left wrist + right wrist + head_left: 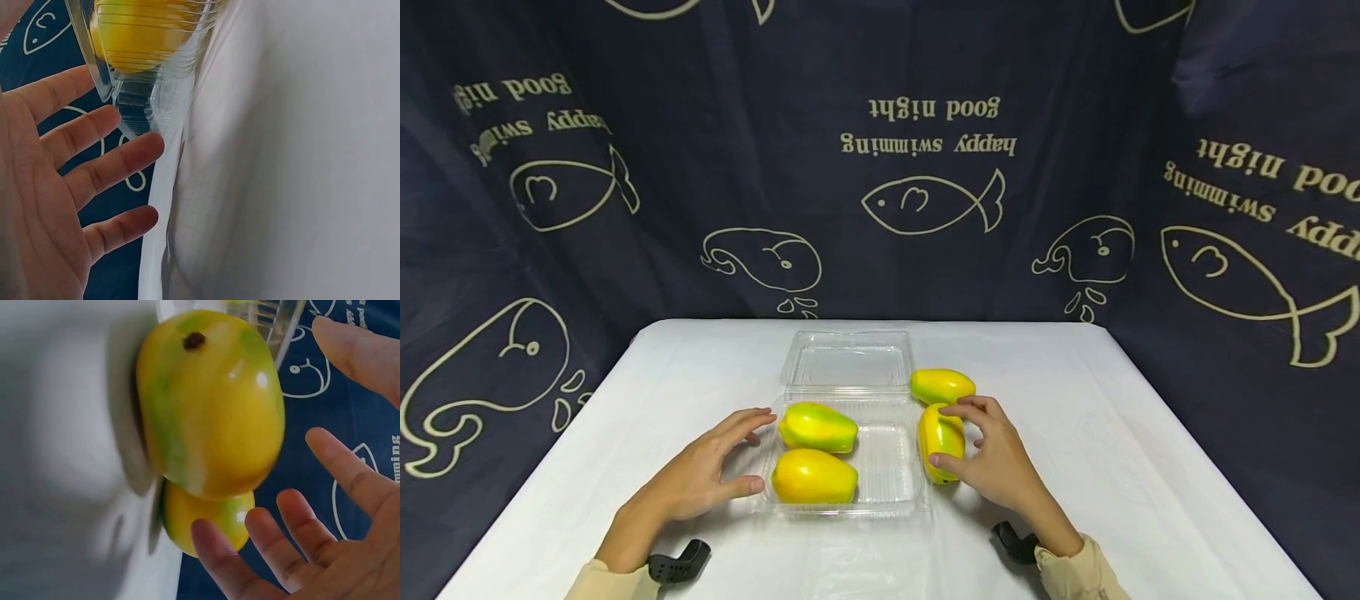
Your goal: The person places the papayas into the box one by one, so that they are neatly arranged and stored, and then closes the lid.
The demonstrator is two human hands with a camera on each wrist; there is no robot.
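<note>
Tray (917,500) right half free betw. 2 mangoes (817,427) & wall; my hands flank it; lid (847,363) blocks far side.

L grip (700,471) & R grip (992,454): fingers spread, relaxed, palms down.

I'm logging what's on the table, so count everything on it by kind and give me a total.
Yellow-green mangoes: 4
Clear plastic clamshell box: 1
Total: 5
</note>
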